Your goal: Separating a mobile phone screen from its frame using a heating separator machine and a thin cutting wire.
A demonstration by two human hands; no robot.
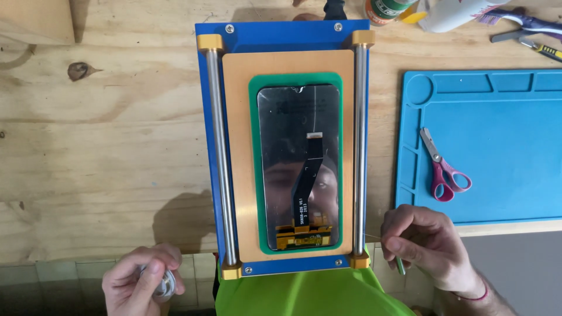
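Left hand at lower left grips a small white spool, right hand pinches a thin wire beside the blue-framed separator jig holding the glossy black phone screen mid-frame: wire looks readied, and next wants it drawn taut.

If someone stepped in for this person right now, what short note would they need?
Left hand: closed around a small white spool at the bench's near edge.
Right hand: pinching a thin wire beside the blue fixture.
Phone screen: back side up in the green mould, ribbon cable showing, between two steel rods.
Scissors lie on the blue mat.
The wire has not reached the screen.
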